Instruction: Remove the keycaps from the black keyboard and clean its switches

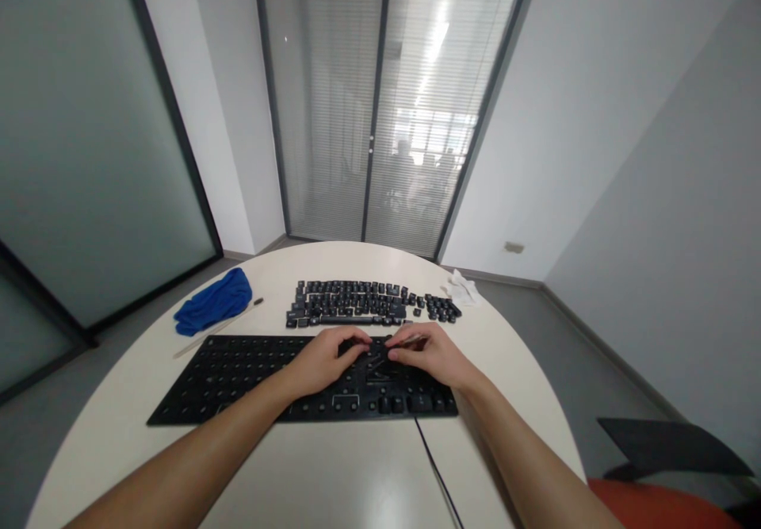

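A black keyboard (238,374) with most keycaps taken off lies across the round white table (333,473). Both of my hands rest on its right half. My left hand (326,358) has its fingers curled and pinched on the board; what it holds is too small to name. My right hand (431,352) is closed around a thin tool (404,343) whose tip points left toward the left hand's fingertips. Several loose black keycaps (369,303) lie in rows just beyond the keyboard.
A blue cloth (214,300) lies at the table's left, with a thin stick (217,328) beside it. A crumpled white wipe (464,287) sits at the far right. The keyboard's cable (437,473) runs toward me. A chair (666,465) stands at lower right.
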`<act>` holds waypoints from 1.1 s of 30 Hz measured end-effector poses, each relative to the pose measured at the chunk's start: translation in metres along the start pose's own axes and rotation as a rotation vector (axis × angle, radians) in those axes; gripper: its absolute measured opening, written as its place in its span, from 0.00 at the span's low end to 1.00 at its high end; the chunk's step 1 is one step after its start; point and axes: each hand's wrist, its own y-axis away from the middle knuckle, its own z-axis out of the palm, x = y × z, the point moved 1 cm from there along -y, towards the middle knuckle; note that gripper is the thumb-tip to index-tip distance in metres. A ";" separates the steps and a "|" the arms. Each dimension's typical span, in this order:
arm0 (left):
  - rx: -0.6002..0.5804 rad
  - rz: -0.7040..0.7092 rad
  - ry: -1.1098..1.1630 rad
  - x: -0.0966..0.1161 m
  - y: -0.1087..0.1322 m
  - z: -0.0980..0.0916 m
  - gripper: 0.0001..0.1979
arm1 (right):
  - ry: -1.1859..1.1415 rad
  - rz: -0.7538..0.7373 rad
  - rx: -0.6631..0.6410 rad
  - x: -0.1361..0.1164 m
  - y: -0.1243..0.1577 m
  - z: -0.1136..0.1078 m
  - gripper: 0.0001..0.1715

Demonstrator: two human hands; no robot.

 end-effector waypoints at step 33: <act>0.062 -0.172 0.300 0.013 0.004 0.008 0.10 | 0.467 -0.297 -0.020 -0.011 0.002 0.017 0.11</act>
